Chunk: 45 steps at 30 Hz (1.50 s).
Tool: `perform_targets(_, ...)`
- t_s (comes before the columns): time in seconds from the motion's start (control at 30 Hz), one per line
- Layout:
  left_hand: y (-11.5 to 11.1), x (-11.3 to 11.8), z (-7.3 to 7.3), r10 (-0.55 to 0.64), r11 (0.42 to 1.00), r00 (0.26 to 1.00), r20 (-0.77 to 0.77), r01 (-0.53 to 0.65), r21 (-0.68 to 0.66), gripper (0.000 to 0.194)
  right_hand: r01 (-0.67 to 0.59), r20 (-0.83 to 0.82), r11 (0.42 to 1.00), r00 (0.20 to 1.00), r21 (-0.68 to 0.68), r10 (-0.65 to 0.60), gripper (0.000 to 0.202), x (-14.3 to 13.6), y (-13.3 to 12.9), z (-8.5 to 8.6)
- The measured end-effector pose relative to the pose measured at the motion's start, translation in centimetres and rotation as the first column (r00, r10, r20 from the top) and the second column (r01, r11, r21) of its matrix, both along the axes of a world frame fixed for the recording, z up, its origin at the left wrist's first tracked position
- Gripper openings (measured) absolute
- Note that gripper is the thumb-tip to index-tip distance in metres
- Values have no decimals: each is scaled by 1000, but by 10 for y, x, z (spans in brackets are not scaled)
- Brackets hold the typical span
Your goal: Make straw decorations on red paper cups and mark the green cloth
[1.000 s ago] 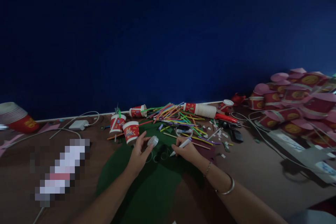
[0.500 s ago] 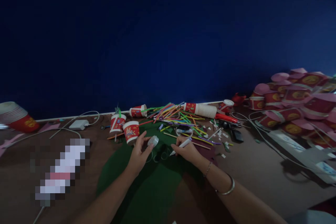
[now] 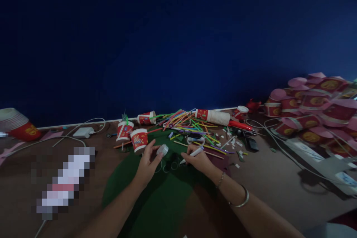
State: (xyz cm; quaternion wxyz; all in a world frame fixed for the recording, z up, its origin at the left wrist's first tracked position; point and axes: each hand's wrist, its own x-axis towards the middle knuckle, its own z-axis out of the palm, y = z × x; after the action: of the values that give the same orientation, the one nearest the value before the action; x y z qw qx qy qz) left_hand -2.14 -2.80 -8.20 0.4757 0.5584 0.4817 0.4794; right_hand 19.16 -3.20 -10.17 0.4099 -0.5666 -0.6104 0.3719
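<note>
Between the thumb and fingers of my left hand (image 3: 149, 161) is a small clear round plastic cap (image 3: 162, 151). My right hand (image 3: 199, 160) grips a white marker pen (image 3: 195, 152), its tip down at a dark green sheet (image 3: 156, 200). Several thin pale circle outlines (image 3: 174, 165) run in a row on the sheet between my two hands. A red paper cup (image 3: 139, 140) with a white rim leans just beyond my left hand.
Colourful drinking straws (image 3: 181, 121) lie heaped at the back beside a stack of paper cups (image 3: 214, 116). Red cups with pink tops (image 3: 315, 100) are piled at the right, near a power strip (image 3: 309, 156). A white charger (image 3: 83, 132) and cables lie at the left.
The marker tip and my right hand have shifted very slightly. My left hand keeps its place with the cap.
</note>
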Motion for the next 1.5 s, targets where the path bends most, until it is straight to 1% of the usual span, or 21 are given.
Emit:
perform_targets(0.2,0,0,0,-5,1000,1000,2,5,5,67,17,-2,1000,1000,9,-17,24,0,0,1)
perform_targets(0.43,2,-1,-3,-11,1000,1000,-8,11,8,68,31,0,1000,1000,6,-31,24,0,0,3)
perform_targets(0.6,1,-1,-1,-14,1000,1000,-22,14,-10,67,50,1,999,999,20,-50,25,0,1,2)
perform_targets(0.77,-1,0,1,-13,1000,1000,-5,13,-20,68,55,25,998,998,22,-56,25,0,0,0)
perform_targets(0.9,-1,1,2,-1,1000,1000,-1,1,-19,67,60,-1,998,998,-2,-60,25,0,0,2)
perform_targets(1.03,-1,1,3,-4,1000,1000,-3,4,-9,67,53,-5,999,999,4,-53,24,0,0,3)
perform_targets(1.23,-2,1,4,-8,1000,1000,-4,8,-10,67,52,40,998,998,31,-53,23,1,1,1)
perform_targets(1.5,-1,1,3,-8,1000,1000,4,8,-21,68,33,-1,999,999,8,-33,21,2,2,-3)
